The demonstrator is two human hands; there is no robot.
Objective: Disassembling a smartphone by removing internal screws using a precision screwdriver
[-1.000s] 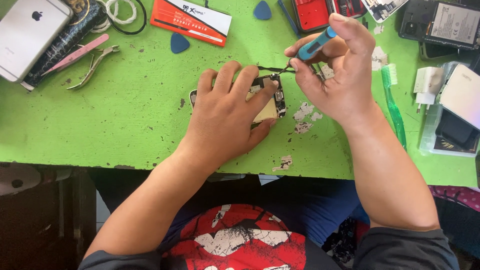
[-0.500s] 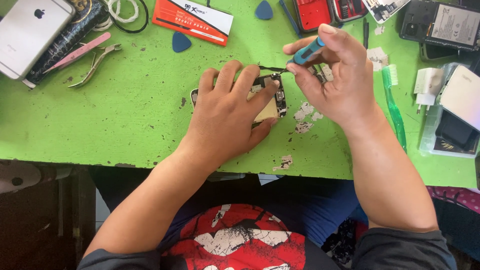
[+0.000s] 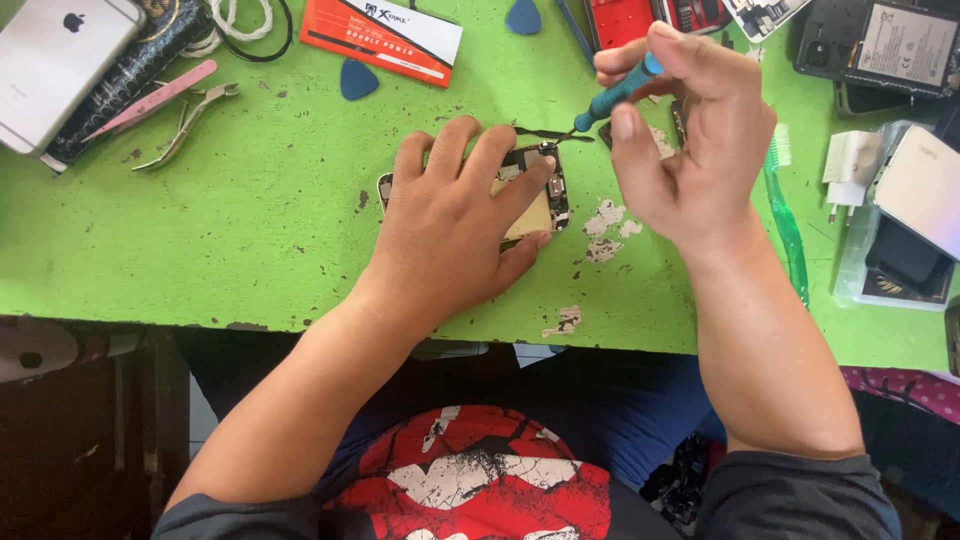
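The opened phone (image 3: 535, 195) lies at the frame's centre on the green surface (image 3: 250, 250), pinned flat under your left hand (image 3: 455, 230), while your right hand (image 3: 690, 140) pinches a blue screwdriver (image 3: 612, 95) angled toward its upper right corner.

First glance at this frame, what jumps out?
The bright green, chipped worktable fills the view. At its centre the left hand lies flat over an opened phone with exposed internals, while the right hand pinches a small blue-handled screwdriver with its tip by the phone's top edge. Clutter rings the far edge: a silver phone lying back-up at far left, an orange and white flat box, blue triangular picks.
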